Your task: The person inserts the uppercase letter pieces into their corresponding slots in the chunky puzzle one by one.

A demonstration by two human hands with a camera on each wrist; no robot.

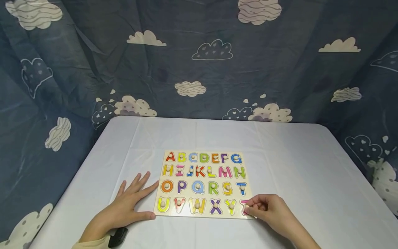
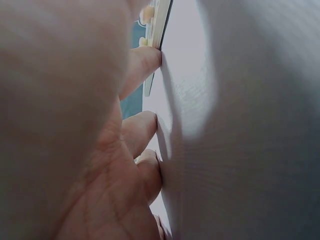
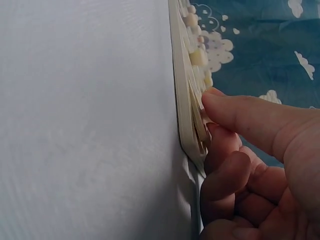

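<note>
A wooden alphabet puzzle board (image 1: 203,196) lies flat, colourful knobbed letters filling its rows. At its lower right corner my right hand (image 1: 269,209) pinches the knob of the pink letter Z piece (image 1: 244,201) between thumb and forefinger. Part of that letter is hidden behind the fingers. The right wrist view shows the thumb (image 3: 235,111) close over the board's edge, with the thin piece tilted against the board. My left hand (image 1: 125,206) rests spread on the cloth at the left, its forefinger and thumb touching the board's left edge.
A white cloth (image 1: 289,155) covers the table under the board. Behind and at both sides hangs a dark blue curtain (image 1: 174,69) with cloud prints. A black strap device (image 1: 118,237) sits at the left wrist, beside a pale yellow sleeve (image 1: 93,244).
</note>
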